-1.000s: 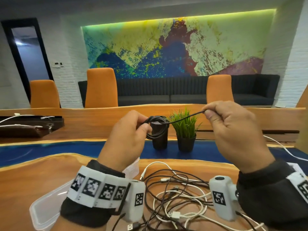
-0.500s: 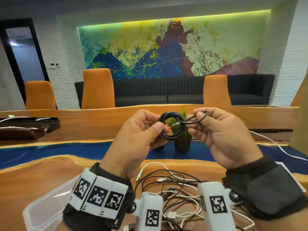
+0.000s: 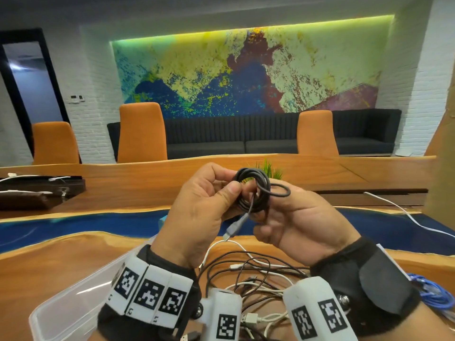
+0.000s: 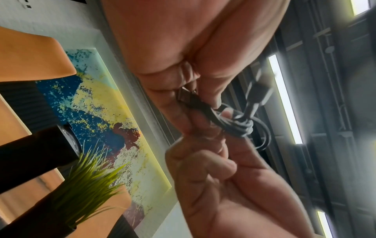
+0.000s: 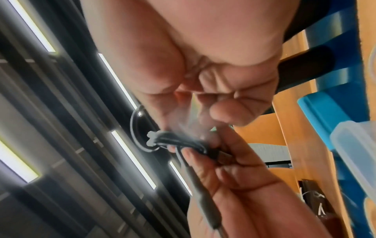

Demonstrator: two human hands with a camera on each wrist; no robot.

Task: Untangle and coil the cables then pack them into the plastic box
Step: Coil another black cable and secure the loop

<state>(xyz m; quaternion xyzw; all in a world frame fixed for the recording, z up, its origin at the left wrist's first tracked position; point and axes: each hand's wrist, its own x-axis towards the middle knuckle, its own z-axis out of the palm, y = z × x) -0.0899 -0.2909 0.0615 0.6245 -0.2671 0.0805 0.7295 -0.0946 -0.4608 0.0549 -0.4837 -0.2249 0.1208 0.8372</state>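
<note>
A black cable (image 3: 253,190) is wound into a small coil and held up in front of me by both hands. My left hand (image 3: 227,184) pinches the coil's left side between thumb and fingers. My right hand (image 3: 273,212) holds the coil's right side with curled fingers, and a small loop (image 3: 279,191) sticks out above it. The cable's grey plug end (image 3: 232,231) hangs down between the hands. In the left wrist view the coil (image 4: 238,127) sits between both hands' fingertips. The clear plastic box (image 3: 69,303) lies on the table at lower left.
A tangle of black and white cables (image 3: 258,274) lies on the wooden table under my wrists. A blue cable (image 3: 433,291) lies at the right edge, and a white cable (image 3: 406,217) trails across the blue strip. A small potted plant (image 3: 269,168) stands behind my hands.
My right hand, which held the cable's end stretched out to the right, has come in to the coil. The end is now wrapped on the coil and its plug hangs down.
</note>
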